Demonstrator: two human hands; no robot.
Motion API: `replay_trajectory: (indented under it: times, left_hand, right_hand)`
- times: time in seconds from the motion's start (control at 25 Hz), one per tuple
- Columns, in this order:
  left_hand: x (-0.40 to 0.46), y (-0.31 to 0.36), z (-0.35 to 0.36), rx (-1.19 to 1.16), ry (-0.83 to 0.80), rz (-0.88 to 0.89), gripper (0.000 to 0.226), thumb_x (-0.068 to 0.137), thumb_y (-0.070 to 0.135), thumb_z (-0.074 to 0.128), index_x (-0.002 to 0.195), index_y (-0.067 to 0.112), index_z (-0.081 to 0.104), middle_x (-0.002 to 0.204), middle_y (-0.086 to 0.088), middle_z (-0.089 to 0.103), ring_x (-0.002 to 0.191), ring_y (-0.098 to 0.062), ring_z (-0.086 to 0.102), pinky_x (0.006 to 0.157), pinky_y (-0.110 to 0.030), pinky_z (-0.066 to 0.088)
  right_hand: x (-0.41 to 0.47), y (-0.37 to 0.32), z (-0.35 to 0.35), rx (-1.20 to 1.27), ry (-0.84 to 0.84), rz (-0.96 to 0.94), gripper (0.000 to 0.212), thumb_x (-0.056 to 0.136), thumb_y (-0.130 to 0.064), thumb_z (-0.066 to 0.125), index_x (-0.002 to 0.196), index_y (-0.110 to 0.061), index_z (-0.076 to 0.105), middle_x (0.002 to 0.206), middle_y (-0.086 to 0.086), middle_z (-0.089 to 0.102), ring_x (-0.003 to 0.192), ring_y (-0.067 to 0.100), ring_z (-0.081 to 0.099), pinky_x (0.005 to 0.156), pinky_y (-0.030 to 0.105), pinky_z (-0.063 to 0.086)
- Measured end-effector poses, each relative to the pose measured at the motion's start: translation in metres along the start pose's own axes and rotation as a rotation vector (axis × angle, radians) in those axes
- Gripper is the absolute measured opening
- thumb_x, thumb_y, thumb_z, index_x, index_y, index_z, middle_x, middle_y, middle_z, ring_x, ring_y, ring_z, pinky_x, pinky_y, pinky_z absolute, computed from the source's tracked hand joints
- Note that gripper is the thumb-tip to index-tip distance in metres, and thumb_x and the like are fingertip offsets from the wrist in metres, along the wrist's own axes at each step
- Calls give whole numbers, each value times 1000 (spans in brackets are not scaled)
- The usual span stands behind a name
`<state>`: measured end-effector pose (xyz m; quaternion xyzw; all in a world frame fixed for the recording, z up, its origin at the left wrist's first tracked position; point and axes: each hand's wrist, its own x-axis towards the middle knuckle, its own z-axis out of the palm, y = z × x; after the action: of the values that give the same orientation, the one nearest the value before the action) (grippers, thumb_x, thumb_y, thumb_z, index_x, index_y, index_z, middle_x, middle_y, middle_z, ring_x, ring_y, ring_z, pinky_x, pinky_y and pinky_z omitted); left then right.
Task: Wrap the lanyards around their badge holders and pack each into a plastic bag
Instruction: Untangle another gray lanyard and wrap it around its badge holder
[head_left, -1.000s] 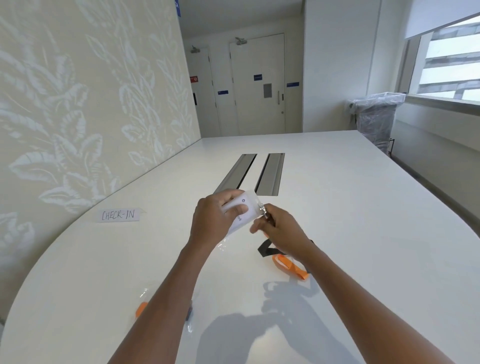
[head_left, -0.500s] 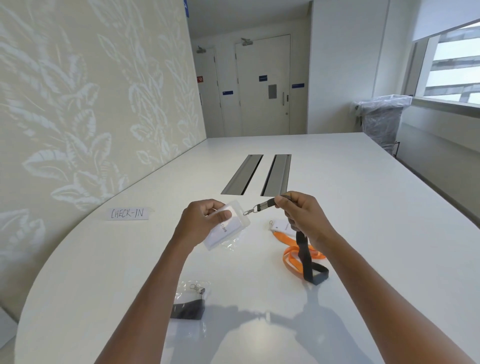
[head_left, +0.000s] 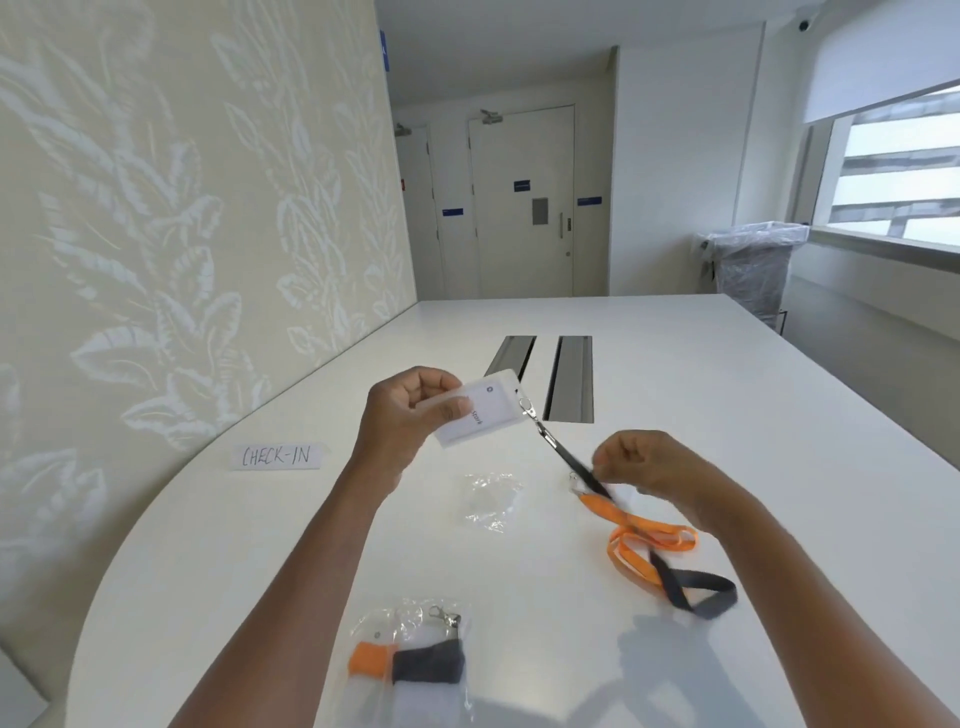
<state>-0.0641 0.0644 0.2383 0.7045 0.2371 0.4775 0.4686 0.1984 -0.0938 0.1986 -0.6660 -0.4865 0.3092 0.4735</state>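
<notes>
Office reception area: white counter (head_left: 727, 395), "CHECK-IN" label (head_left: 278, 457), signed doors (head_left: 522, 202), lined bin (head_left: 753, 265).

The table (head_left: 727, 415) is white and glossy, with a rounded near-left edge that runs along the leaf-patterned wall. Two grey slots (head_left: 543, 376) are set into its middle, side by side. A paper label (head_left: 278, 456) reading "CHECK-IN" lies flat near the wall. An empty clear bag (head_left: 491, 501), crumpled, lies near the middle. To its right an orange lanyard (head_left: 641, 535) lies in loose loops, and the far loop of a black lanyard (head_left: 698, 590) rests across it and on the table. Near the front edge lie packed bags (head_left: 410, 662), holding rolled orange and black straps and a metal clip.
</notes>
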Motion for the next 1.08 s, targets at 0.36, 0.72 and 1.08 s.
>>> replay_trajectory:
  times: [0.36, 0.72, 1.08]
  left_hand:
    - [-11, -15, 28, -162, 46, -115, 24, 69, 16, 91, 86, 20, 75, 79, 3, 77, 69, -9, 69, 57, -18, 51]
    - [-54, -49, 48, -476, -115, -478, 14, 98, 20, 65, 106, 11, 70, 90, -8, 79, 80, -23, 77, 63, -27, 60]
    - [-40, -50, 26, -319, 25, -448, 8, 99, 18, 63, 102, 13, 69, 81, -5, 77, 67, -20, 75, 54, -25, 57]
  right_hand:
    - [-13, -13, 101, 495, 124, -160, 12, 99, -13, 59, 103, -4, 64, 82, 5, 75, 76, 20, 72, 68, 27, 58]
    - [-28, -2, 131, 564, 317, -105, 23, 106, -22, 48, 102, -3, 59, 73, 9, 65, 49, 19, 58, 45, 28, 46]
    - [-27, 9, 158, 418, -5, -22, 31, 109, -24, 40, 91, -7, 59, 67, 10, 61, 51, 24, 58, 50, 30, 49]
